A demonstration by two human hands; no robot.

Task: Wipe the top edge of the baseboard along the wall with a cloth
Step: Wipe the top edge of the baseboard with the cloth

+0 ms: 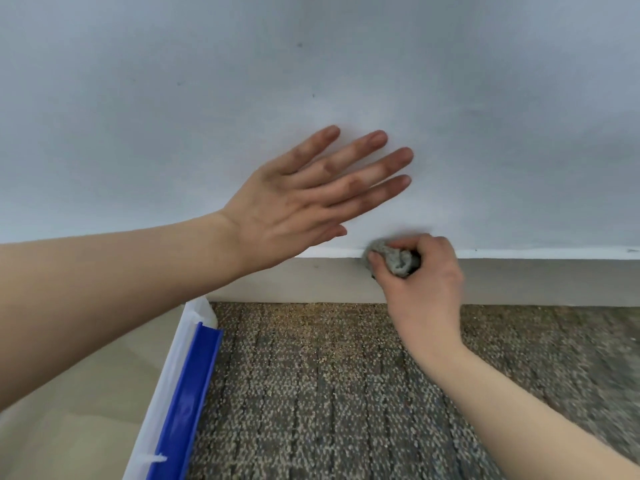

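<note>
Wall (485,98): pale, plain, fills the far upper half of the view, with a few small dark specks. Baseboard (536,280): grey-beige band running left to right at the foot of the wall, its top edge a thin light line. Carpet (346,393): speckled brown-grey, ribbed, spreading from the baseboard toward the near edge. Cloth (394,259): small, grey, bunched into a wad, lying on the top edge of the baseboard just right of centre, touching both the edge and the base of the wall. Right hand (422,282): bare forearm enters from the near right corner and rises toward the wall; wrist slightly bent; fingers curled over the top of the cloth, thumb on its left side, so the wad is gripped and held against the baseboard edge. Left hand (304,199): bare forearm enters from the left edge and crosses toward centre; back of the hand faces the camera; four fingers straight and spread, pointing up and right across the wall, thumb lying low near the baseboard line; it holds nothing; whether the palm touches the wall cannot be told. The two hands are near each other, apart, the left above and left of the cloth. Blue strip (187,393): glossy, long, at the near left, running from the near edge up toward the baseboard, edged on its left by white plastic (162,368). Beige surface (69,410): smooth, left of the plastic, under the left forearm.
</note>
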